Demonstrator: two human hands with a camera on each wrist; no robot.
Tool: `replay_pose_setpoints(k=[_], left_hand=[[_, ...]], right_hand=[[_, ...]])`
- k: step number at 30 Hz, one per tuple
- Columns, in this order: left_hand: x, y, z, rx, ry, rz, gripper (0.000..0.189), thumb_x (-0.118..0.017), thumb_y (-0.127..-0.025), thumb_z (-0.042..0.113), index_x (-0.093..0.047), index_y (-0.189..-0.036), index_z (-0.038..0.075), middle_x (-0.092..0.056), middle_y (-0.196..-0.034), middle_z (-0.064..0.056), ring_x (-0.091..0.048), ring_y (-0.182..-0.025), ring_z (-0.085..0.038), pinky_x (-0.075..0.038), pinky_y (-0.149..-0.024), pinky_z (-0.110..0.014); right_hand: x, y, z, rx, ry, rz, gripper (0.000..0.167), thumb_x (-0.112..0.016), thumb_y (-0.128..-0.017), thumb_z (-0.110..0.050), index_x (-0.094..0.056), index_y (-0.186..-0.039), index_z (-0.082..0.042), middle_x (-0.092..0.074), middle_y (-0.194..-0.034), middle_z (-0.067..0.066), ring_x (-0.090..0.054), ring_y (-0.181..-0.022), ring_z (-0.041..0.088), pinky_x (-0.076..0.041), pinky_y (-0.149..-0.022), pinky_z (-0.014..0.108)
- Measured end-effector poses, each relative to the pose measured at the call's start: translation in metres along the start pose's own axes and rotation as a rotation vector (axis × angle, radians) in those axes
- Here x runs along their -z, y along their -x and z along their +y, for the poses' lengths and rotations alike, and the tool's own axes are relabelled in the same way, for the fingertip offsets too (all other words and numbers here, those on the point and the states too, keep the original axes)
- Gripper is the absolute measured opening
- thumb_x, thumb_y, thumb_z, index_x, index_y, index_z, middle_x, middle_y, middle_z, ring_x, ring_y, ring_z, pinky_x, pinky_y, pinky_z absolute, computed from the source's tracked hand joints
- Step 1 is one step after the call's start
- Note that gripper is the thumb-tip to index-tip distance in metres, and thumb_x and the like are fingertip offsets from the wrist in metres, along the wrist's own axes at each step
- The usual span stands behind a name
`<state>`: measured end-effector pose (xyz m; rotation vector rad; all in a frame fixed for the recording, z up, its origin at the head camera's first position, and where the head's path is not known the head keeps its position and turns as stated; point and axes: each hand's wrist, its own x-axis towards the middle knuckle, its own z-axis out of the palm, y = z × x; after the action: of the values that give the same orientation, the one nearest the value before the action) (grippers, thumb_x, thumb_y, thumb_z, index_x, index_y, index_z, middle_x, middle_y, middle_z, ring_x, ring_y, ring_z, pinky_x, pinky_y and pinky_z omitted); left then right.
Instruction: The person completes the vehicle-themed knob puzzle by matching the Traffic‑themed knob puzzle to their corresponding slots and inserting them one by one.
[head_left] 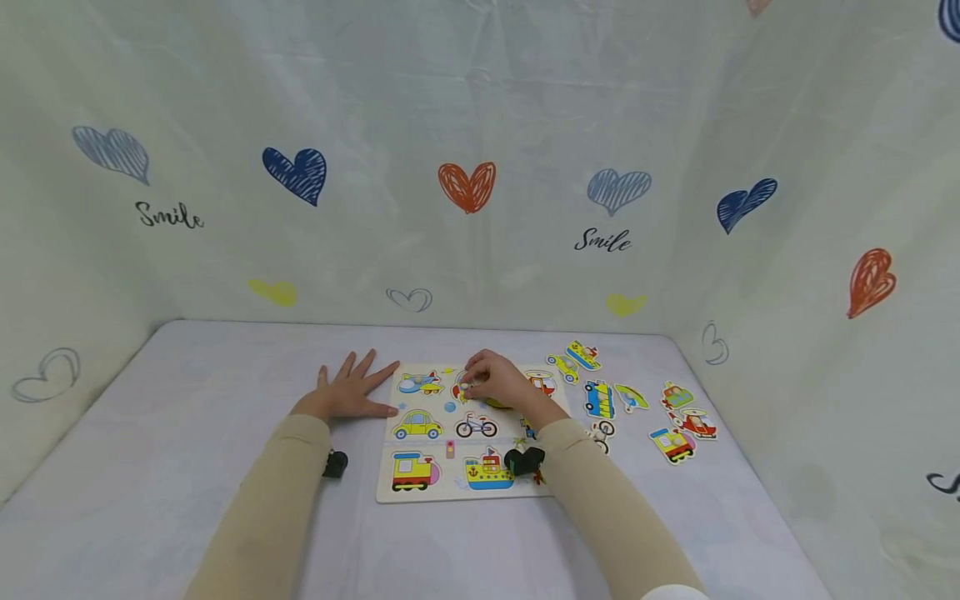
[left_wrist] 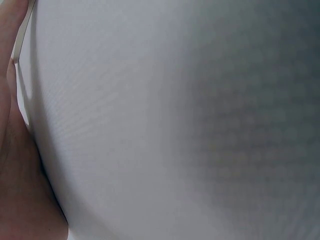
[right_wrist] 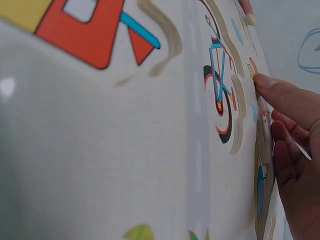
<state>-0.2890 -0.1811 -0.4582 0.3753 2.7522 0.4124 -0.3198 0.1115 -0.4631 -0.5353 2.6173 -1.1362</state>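
Note:
A white puzzle board printed with vehicles lies on the table. My left hand rests flat at its left side, fingers spread, with fingertips right at the board's edge; only part of that hand shows in the left wrist view. Over the top middle of the board, my right hand pinches a small knob on a puzzle piece with red and yellow on it. Fingers hide most of this piece, so I cannot tell which vehicle it is. Just below it is the bicycle picture, also visible in the right wrist view.
Loose vehicle pieces lie right of the board: a blue and yellow bus, a red helicopter, a train, a boat and several others. Behind the table hangs a pale curtain with hearts.

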Motion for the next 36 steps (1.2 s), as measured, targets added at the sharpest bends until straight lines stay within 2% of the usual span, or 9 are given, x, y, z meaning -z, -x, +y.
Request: replay_pose_setpoints(k=[8,13,17,23,31,36], left_hand=[[0.001,-0.001,0.000,-0.007,0.008,-0.005,0.097,-0.063,-0.079,0.069,-0.024,-0.156,0.022,-0.001,-0.161,-0.021,0.008,-0.143,-0.049,0.008,-0.102,-0.075],[0.003,-0.002,0.001,-0.004,0.006,-0.004,0.098,-0.063,-0.079,0.068,-0.024,-0.156,0.022,-0.001,-0.161,-0.021,0.008,-0.143,-0.049,0.009,-0.102,-0.074],[0.002,-0.001,0.001,-0.005,0.012,-0.014,0.098,-0.063,-0.079,0.069,-0.023,-0.156,0.022,0.000,-0.161,-0.021,0.008,-0.143,-0.049,0.009,-0.102,-0.074],[0.002,0.001,0.001,-0.004,0.015,-0.012,0.097,-0.063,-0.080,0.068,-0.023,-0.156,0.022,0.000,-0.161,-0.022,0.008,-0.143,-0.049,0.009,-0.102,-0.075],[0.001,0.000,0.001,-0.008,0.021,-0.018,0.098,-0.062,-0.080,0.068,-0.023,-0.156,0.021,0.001,-0.161,-0.022,0.010,-0.143,-0.049,0.009,-0.102,-0.074],[0.002,0.002,0.002,-0.003,0.009,-0.013,0.097,-0.062,-0.080,0.068,-0.023,-0.156,0.022,0.000,-0.161,-0.022,0.009,-0.143,-0.048,0.008,-0.102,-0.074]], right_hand=[[0.001,0.003,0.000,0.001,-0.011,-0.001,0.007,-0.077,-0.085,-0.014,-0.076,-0.092,-0.014,-0.054,-0.111,-0.003,-0.050,-0.101,0.017,-0.044,-0.092,0.033],[0.000,0.008,0.001,0.020,-0.017,0.013,0.016,-0.075,-0.087,-0.014,-0.075,-0.103,-0.014,-0.055,-0.112,-0.002,-0.051,-0.101,0.016,-0.045,-0.089,0.032],[0.004,0.014,0.001,0.002,-0.009,0.019,0.025,-0.076,-0.086,-0.016,-0.073,-0.111,-0.017,-0.057,-0.114,-0.003,-0.053,-0.104,0.017,-0.045,-0.091,0.033],[0.023,0.029,0.005,-0.054,-0.059,0.058,0.029,-0.075,-0.087,-0.017,-0.070,-0.116,-0.020,-0.059,-0.121,0.000,-0.055,-0.111,0.023,-0.050,-0.090,0.039],[0.053,0.062,0.029,-0.138,-0.081,0.151,0.031,-0.075,-0.087,-0.014,-0.071,-0.118,-0.017,-0.063,-0.112,0.002,-0.058,-0.104,0.022,-0.049,-0.086,0.039],[0.065,0.078,0.042,-0.191,-0.110,0.191,0.031,-0.074,-0.088,-0.015,-0.071,-0.119,-0.016,-0.063,-0.115,0.003,-0.056,-0.106,0.024,-0.047,-0.088,0.041]])
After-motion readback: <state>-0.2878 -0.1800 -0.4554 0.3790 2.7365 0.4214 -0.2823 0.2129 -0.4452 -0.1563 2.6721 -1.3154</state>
